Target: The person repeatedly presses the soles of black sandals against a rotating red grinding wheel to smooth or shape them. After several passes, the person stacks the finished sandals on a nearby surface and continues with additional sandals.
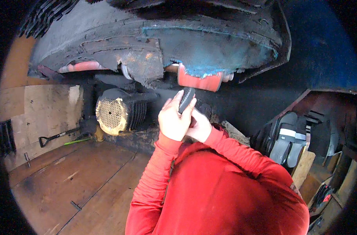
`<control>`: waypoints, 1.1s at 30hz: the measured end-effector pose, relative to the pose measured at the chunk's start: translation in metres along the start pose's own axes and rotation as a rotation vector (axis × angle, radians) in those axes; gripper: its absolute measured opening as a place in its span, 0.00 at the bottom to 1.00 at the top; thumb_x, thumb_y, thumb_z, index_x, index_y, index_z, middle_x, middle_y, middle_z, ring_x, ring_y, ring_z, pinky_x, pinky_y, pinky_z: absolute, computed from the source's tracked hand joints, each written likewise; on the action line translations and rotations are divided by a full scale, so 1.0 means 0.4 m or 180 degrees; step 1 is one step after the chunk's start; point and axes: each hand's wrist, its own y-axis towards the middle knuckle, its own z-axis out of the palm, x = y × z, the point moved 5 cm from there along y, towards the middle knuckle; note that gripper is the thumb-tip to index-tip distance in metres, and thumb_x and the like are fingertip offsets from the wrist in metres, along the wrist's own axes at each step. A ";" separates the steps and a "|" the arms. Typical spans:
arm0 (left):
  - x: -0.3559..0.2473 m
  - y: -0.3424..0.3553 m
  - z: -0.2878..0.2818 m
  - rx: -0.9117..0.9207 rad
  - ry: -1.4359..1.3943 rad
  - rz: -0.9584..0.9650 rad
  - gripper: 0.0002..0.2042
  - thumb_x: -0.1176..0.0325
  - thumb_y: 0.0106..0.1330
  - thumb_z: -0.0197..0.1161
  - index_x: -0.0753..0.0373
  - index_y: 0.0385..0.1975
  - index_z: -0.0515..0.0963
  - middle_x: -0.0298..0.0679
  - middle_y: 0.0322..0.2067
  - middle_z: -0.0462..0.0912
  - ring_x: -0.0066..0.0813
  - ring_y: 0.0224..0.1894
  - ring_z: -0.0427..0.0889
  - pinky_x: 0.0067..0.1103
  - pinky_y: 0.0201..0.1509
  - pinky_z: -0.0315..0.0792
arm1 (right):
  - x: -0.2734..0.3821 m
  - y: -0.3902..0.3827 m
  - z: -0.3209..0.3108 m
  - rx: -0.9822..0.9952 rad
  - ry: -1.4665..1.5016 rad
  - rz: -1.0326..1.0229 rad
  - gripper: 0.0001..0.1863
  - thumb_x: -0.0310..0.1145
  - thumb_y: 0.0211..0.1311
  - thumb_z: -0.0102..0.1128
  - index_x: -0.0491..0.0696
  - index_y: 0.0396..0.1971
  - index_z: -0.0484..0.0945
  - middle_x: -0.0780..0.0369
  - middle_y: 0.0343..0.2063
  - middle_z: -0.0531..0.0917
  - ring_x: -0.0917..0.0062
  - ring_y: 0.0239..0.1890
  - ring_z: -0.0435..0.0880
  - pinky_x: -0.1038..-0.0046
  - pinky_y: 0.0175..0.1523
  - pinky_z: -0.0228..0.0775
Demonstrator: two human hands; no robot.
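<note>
My left hand is closed round a small black shoe sole with a ridged edge, held up in front of me. Its far end sits just below a red sanding roller, and I cannot tell whether the two touch. From the right, my right hand closes on the sole's near end, partly hidden behind the left hand. Above the roller hangs a worn grey and blue hood with a ragged lower edge. Both my arms are in red sleeves.
A second red roller shows under the hood at the left. Below it stands a dusty motor with a perforated cover. A black-handled tool and a green stick lie by the wooden wall. Grey sandals are stacked at right.
</note>
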 end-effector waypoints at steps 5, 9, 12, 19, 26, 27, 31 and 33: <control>-0.002 0.027 -0.002 0.0313 0.0987 0.0060 0.19 0.52 0.68 0.63 0.60 0.47 0.85 0.48 0.42 0.88 0.46 0.46 0.87 0.46 0.68 0.64 | -0.006 -0.025 0.021 0.0268 0.1459 0.0499 0.48 0.18 0.52 0.73 0.46 0.72 0.55 0.61 0.63 0.72 0.71 0.65 0.72 0.66 0.68 0.67; 0.032 0.058 0.062 0.0514 0.0540 -0.0253 0.19 0.52 0.67 0.64 0.65 0.36 0.83 0.53 0.28 0.85 0.53 0.32 0.86 0.38 0.39 0.78 | -0.025 0.001 -0.023 0.0186 0.1475 0.0409 0.49 0.16 0.53 0.71 0.45 0.72 0.53 0.59 0.64 0.71 0.70 0.65 0.72 0.64 0.70 0.65; 0.044 0.065 0.109 0.0366 0.0220 -0.0218 0.18 0.56 0.66 0.66 0.69 0.35 0.81 0.56 0.27 0.82 0.52 0.31 0.86 0.35 0.35 0.78 | -0.040 0.030 -0.086 0.0060 0.0843 0.0355 0.49 0.25 0.51 0.76 0.42 0.72 0.57 0.54 0.69 0.67 0.66 0.69 0.68 0.67 0.70 0.64; 0.046 -0.046 0.077 0.0025 -0.2125 -0.0444 0.20 0.72 0.69 0.65 0.71 0.60 0.75 0.44 0.52 0.84 0.23 0.54 0.81 0.21 0.59 0.73 | 0.053 -0.037 -0.095 -0.0188 -0.2407 -0.0812 0.44 0.26 0.51 0.71 0.52 0.71 0.63 0.41 0.74 0.46 0.45 0.71 0.62 0.63 0.70 0.66; 0.061 -0.209 -0.251 -0.0349 -0.2685 -0.0122 0.20 0.78 0.68 0.56 0.77 0.59 0.73 0.50 0.59 0.78 0.39 0.61 0.77 0.33 0.69 0.66 | 0.318 -0.137 0.073 0.0562 -0.3306 -0.2391 0.29 0.54 0.46 0.74 0.67 0.53 0.84 0.65 0.33 0.72 0.69 0.39 0.72 0.48 0.62 0.59; 0.063 -0.219 -0.299 -0.0580 -0.3097 -0.0090 0.19 0.78 0.68 0.54 0.77 0.57 0.74 0.52 0.58 0.79 0.42 0.59 0.79 0.36 0.69 0.67 | 0.367 -0.136 0.067 0.0427 -0.3524 -0.2561 0.32 0.56 0.43 0.75 0.67 0.53 0.84 0.64 0.33 0.72 0.69 0.39 0.72 0.46 0.61 0.61; 0.029 -0.228 -0.485 -0.1684 -0.4342 0.0674 0.19 0.68 0.74 0.58 0.74 0.58 0.70 0.50 0.55 0.79 0.44 0.56 0.79 0.40 0.64 0.71 | 0.566 -0.194 0.062 -0.0385 -0.3475 -0.3306 0.35 0.65 0.39 0.73 0.67 0.52 0.84 0.57 0.43 0.76 0.61 0.47 0.75 0.42 0.61 0.62; -0.013 -0.220 -0.524 -0.1831 -0.4603 0.0869 0.20 0.63 0.76 0.56 0.68 0.62 0.68 0.47 0.60 0.76 0.43 0.60 0.76 0.40 0.67 0.68 | 0.605 -0.222 0.135 0.0048 -0.4524 -0.2903 0.35 0.65 0.42 0.70 0.76 0.56 0.80 0.50 0.61 0.73 0.54 0.54 0.74 0.42 0.64 0.60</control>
